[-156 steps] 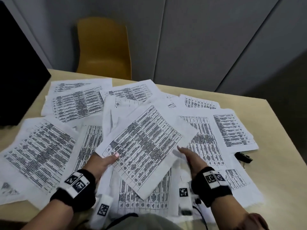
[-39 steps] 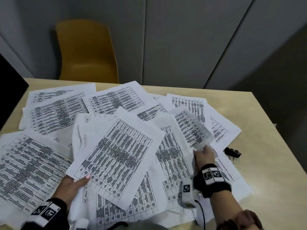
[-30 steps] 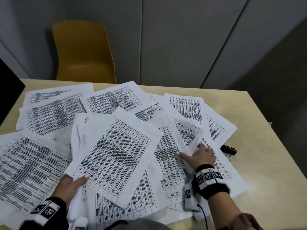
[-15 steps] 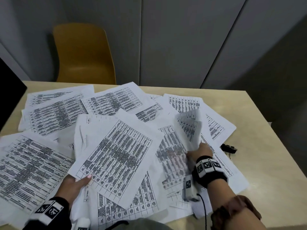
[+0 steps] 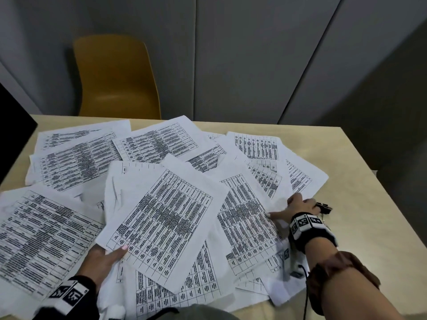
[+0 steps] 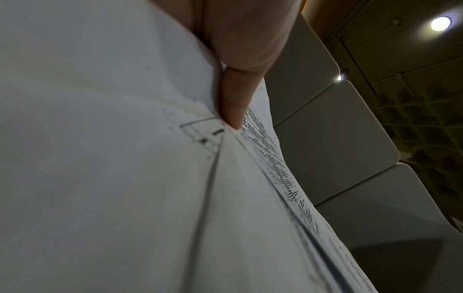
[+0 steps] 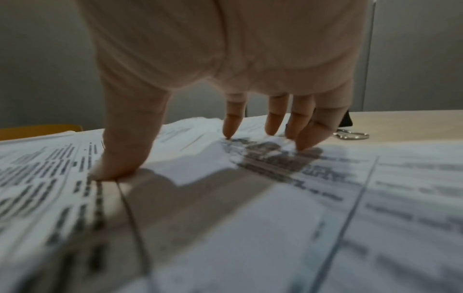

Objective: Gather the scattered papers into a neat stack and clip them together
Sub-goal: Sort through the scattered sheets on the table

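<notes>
Several printed sheets point(image 5: 76, 162) lie scattered and overlapping across the beige table point(image 5: 360, 232). My left hand point(image 5: 114, 251) pinches the near corner of the top sheet point(image 5: 161, 215), thumb on top and fingers hidden beneath. In the left wrist view the thumb point(image 6: 234, 99) lies along that sheet's point(image 6: 125, 178) edge. My right hand point(image 5: 294, 207) rests with spread fingertips point(image 7: 231, 126) on sheets point(image 7: 250, 208) at the right of the pile and holds nothing. A black binder clip point(image 5: 325, 207) lies on the table just right of that hand, and behind the fingers as the binder clip point(image 7: 347, 121) in the right wrist view.
A yellow chair point(image 5: 115, 77) stands behind the table's far edge. A black screen point(image 5: 13, 135) fills the far left. Grey wall panels point(image 5: 254, 54) close the back. Bare tabletop shows to the right of the papers.
Half a second ago my right hand held a sheet lifted and curled. That sheet now lies flat and the hand rests on the pile nearer the clip. The left hand has kept its hold.
</notes>
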The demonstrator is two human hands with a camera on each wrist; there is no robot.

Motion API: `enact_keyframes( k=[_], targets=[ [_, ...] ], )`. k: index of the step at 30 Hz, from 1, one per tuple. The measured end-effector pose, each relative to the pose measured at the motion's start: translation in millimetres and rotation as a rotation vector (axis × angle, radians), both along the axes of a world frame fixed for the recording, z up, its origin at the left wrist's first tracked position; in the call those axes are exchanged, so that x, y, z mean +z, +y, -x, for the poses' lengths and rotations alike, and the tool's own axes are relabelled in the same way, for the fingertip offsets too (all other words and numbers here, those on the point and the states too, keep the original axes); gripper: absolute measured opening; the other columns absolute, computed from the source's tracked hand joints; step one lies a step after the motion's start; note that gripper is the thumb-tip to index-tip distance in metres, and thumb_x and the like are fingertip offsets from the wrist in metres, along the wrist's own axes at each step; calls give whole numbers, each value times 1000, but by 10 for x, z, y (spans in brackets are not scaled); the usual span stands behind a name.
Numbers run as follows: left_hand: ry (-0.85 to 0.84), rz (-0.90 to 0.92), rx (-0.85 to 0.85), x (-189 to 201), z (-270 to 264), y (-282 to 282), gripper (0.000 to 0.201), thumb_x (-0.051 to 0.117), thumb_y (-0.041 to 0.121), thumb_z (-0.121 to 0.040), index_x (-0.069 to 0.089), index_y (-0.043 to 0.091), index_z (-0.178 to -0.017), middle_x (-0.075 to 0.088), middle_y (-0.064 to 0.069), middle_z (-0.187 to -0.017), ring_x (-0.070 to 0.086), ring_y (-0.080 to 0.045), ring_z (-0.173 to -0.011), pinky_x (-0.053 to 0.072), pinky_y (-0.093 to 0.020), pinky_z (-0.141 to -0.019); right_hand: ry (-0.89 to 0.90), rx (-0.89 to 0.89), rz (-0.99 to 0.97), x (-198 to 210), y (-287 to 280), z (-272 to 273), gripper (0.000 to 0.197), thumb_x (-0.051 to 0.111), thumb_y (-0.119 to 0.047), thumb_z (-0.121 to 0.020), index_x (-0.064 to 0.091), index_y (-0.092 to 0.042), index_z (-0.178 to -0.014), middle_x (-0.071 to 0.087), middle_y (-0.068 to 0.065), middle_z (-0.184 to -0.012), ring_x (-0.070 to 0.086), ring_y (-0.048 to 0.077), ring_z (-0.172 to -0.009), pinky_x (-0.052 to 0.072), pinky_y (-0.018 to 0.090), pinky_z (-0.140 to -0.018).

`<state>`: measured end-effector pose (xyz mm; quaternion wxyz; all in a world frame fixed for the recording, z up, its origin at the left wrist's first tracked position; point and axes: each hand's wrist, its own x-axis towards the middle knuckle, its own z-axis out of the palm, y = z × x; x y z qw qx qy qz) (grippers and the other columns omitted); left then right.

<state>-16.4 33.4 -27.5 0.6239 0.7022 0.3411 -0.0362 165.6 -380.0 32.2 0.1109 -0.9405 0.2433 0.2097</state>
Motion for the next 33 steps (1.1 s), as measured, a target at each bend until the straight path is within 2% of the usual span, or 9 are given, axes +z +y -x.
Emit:
enact_keyframes(
  k=[5,9,11,16,20,23,28,30,33],
  targets=[
    [4,8,26,30,-1,-19,16,65,6,-83,59,17,-94,66,-11,-96,58,-31,-99,38,-39,-93,-1,-75,-172,-41,-12,-35,108,90,-42,-46,26,-10,-126,51,22,-121,54,42,-108,50,49,-87],
    [-3,-33,15,18,-11,-9,24,63,1,-83,58,6,-106,65,-16,-104,57,-32,-103,37,-38,-95,77,-34,-79,-54,55,-84,83,83,-58,-48,52,-4,-103,63,13,-96,61,33,-99,52,37,-81],
    [12,-34,18,6,-16,-9,24,63,1,-83,59,7,-106,66,-17,-106,58,-34,-105,39,-44,-100,102,5,-7,-45,98,-54,74,77,-63,-54,58,-8,-101,62,14,-106,57,33,-108,51,37,-88],
    [22,-30,19,36,-18,-31,22,63,2,-84,58,7,-105,66,-16,-101,58,-34,-102,40,-44,-97,47,-17,34,-18,154,26,59,73,-43,-63,54,-15,-112,37,20,-131,40,37,-123,40,42,-102],
    [16,-31,25,63,-24,-47,29,61,0,-84,57,2,-113,64,-17,-104,57,-35,-104,38,-41,-96,-10,-98,-166,-4,135,28,76,82,-30,-64,40,-9,-124,46,21,-128,54,37,-109,47,37,-82],
    [23,-29,28,53,-17,-46,32,61,0,-84,56,2,-116,64,-17,-105,57,-35,-105,38,-44,-99,-93,-205,-327,-12,132,76,79,81,-15,-68,30,-5,-127,54,22,-122,56,38,-107,46,37,-78],
    [11,-31,27,48,-19,-39,33,61,-1,-84,56,2,-117,64,-16,-106,56,-34,-106,37,-43,-99,-141,-223,-509,-36,130,149,49,75,-12,-75,55,-1,-119,65,17,-112,57,24,-79,46,26,-67],
    [10,-28,25,46,-21,-36,34,61,-1,-84,55,2,-117,63,-16,-106,55,-33,-106,36,-45,-101,-148,-224,-611,-54,101,185,44,72,-10,-77,58,-1,-118,67,18,-107,59,24,-80,45,28,-71],
    [8,-32,13,27,-31,-29,35,61,-2,-84,55,2,-118,63,-15,-106,55,-33,-107,36,-46,-102,-262,-245,-697,-58,67,238,38,65,-4,-82,58,-2,-119,65,18,-92,57,23,-66,46,26,-61]
  ],
)
